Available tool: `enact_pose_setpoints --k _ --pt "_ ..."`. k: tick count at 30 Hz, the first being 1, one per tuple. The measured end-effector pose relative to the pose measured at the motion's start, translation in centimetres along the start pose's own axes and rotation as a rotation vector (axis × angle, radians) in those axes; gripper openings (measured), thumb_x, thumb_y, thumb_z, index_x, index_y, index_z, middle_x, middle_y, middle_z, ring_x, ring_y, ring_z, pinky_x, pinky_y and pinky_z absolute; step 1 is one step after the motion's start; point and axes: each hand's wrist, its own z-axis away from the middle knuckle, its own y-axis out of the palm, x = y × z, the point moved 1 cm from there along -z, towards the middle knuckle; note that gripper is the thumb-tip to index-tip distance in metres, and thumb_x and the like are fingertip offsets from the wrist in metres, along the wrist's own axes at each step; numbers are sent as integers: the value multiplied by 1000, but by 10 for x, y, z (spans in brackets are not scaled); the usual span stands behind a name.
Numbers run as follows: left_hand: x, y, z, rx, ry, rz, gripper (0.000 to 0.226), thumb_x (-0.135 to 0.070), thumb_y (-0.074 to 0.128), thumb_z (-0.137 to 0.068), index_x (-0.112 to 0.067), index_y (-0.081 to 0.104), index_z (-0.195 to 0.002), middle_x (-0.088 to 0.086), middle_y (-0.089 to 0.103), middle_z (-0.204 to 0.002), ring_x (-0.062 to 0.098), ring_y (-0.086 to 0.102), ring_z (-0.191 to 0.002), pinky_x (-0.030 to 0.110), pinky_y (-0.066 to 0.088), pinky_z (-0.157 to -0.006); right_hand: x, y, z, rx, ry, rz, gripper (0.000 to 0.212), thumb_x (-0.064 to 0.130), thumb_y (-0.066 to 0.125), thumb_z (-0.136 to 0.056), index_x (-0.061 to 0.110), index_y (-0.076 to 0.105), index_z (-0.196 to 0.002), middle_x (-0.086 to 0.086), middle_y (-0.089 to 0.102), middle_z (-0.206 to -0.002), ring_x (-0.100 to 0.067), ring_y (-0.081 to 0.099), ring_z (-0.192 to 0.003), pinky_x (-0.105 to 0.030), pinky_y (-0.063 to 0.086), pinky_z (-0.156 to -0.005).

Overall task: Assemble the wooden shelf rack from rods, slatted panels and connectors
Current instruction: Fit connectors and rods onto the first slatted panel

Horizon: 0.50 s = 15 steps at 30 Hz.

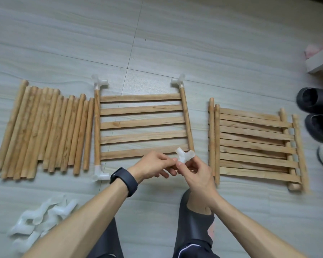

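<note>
Both forearms enter from the bottom edge over bent knees in dark trousers point(192, 229); black wristband point(124, 181) on the left wrist. Left hand point(153, 165) and right hand point(196, 172) both pinch one white plastic connector point(185, 155) at the fingertips. It sits at the near right corner of the slatted panel point(142, 122); contact with the rod end there cannot be told. Panel lies flat on the tiled floor point(157, 34), with fitted connectors point(99, 82) on its other three corners. Left of it: a row of loose rods point(45, 131). Right of it: stacked panels point(254, 144). Near left: a heap of loose connectors point(43, 216).
</note>
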Motion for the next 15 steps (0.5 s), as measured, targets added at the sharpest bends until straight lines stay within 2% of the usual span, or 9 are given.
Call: enact_pose_setpoints --k 2,3,5,7,8,10,12,15 --pt "2 0 -3 -152 94 -226 22 -43 62 -95 -25 75 -97 -8 76 -100 13 68 -96 31 51 -81 -8 -10 -3 5 69 84 26 53 68 -82 26 70 -84 3 75 -77 -13 71 -76 -33 57 -74" --pt "5 -3 -4 -263 144 -438 23 -42 61 -95 -27 71 -110 -7 70 -116 15 63 -111 33 51 -90 -12 -16 -5 25 132 109 22 44 69 -85 22 70 -83 0 75 -76 -14 71 -74 -39 58 -77" --pt "13 -11 -5 -396 193 -827 49 -44 59 -95 -28 50 -140 2 45 -151 24 38 -140 42 41 -109 -19 -29 -10 94 254 152 21 32 66 -90 14 68 -79 -2 74 -70 -12 68 -62 -45 58 -74" --pt "23 -22 -12 -381 147 -1056 70 -45 57 -97 -30 23 -157 7 10 -168 33 9 -154 52 21 -121 -22 -40 -16 194 302 287 30 35 59 -92 11 64 -75 -1 70 -67 -13 63 -57 -42 55 -65" --pt "27 -28 -17 -348 106 -1120 75 -45 55 -98 -33 13 -159 6 -4 -169 36 -2 -154 57 14 -122 -22 -44 -20 252 301 380 33 39 55 -92 12 62 -74 -1 69 -66 -16 61 -59 -40 52 -64" --pt "36 -36 -23 -300 48 -1183 74 -44 50 -101 -39 4 -159 1 -18 -168 37 -12 -154 63 12 -121 -22 -49 -27 345 278 554 41 42 47 -94 11 61 -71 -5 69 -70 -24 61 -68 -39 49 -67" --pt "43 -41 -25 -306 61 -1170 68 -39 47 -104 -43 6 -158 -4 -22 -167 34 -15 -154 65 19 -119 -21 -52 -35 373 228 673 46 43 43 -96 7 61 -73 -12 70 -76 -32 63 -76 -43 50 -70" --pt "47 -45 -26 -339 83 -1142 64 -22 43 -107 -47 11 -157 -7 -19 -167 32 -14 -154 65 25 -117 -20 -50 -41 353 115 746 39 39 41 -99 17 54 -70 -7 65 -71 -31 60 -73 -37 43 -62"
